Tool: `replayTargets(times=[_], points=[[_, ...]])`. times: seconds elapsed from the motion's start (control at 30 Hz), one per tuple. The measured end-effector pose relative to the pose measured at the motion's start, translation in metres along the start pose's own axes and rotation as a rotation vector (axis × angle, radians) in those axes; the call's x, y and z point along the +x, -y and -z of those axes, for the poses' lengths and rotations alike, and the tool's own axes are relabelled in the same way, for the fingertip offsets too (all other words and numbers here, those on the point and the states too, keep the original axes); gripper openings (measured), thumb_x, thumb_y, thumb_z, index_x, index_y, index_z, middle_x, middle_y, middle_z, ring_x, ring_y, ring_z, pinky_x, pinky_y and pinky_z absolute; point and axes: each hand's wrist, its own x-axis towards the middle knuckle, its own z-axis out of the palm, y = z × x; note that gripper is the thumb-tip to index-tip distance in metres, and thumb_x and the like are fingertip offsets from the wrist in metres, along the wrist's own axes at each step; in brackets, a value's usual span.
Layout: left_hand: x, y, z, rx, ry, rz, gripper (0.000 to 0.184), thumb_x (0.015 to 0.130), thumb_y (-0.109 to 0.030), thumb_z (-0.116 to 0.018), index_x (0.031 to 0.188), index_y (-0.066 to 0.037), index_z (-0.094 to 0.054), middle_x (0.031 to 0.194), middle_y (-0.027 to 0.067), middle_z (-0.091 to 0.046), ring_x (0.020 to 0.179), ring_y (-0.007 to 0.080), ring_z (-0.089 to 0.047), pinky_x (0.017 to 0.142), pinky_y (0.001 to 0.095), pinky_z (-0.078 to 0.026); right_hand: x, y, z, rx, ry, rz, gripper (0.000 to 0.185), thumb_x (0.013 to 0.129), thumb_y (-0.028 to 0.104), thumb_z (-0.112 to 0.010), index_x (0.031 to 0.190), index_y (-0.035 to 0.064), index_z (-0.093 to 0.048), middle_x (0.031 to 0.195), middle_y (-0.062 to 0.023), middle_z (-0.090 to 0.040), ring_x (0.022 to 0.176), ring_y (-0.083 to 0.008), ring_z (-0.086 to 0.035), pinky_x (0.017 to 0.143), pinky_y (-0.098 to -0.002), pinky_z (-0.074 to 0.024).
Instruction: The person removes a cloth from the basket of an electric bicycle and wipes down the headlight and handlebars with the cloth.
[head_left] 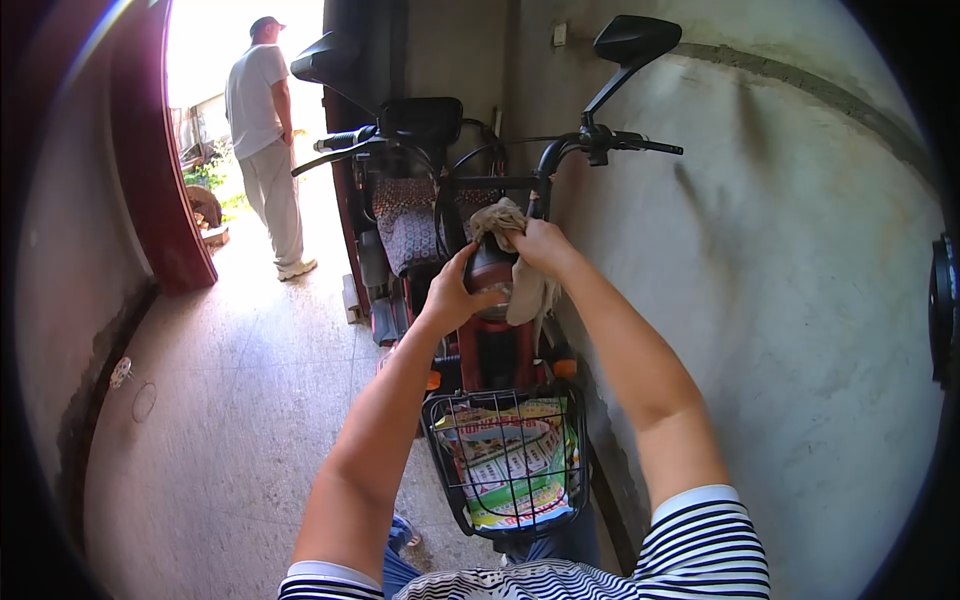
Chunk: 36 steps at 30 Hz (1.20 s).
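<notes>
In front of me stands a red and black electric scooter with a round headlight below its handlebar. My left hand cups the headlight's left side, thumb across the front and fingers toward the top. My right hand is closed on a crumpled beige rag, which lies over the headlight's top. One end of the rag hangs down on the right side. Below is a black wire basket holding a colourful printed bag. My right fingertips are partly hidden by the cloth.
Two mirrors, the right mirror among them, stick up from the handlebar. A bare wall runs close on the right. At the left, a person stands by the bright doorway, beyond the tiled floor. A patterned cover lies on the seat.
</notes>
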Motion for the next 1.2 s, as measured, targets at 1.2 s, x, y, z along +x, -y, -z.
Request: replayTargets(times=[1.2], points=[[-0.003,0.013,-0.014,0.031,-0.037,-0.014,0.098,0.063,-0.02,-0.087,0.144,-0.013,-0.03,0.123,0.0177,-0.058,0.107,0.0254,-0.061,0.092,0.0355,-0.05,0.088,0.035,-0.017,-0.328,0.468,0.279,0.053,0.081,0.058,-0.058,0.095,0.0098,-0.074,0.094,-0.0114,-0.071,0.093,-0.026,-0.066,0.087,-0.0357,-0.049]])
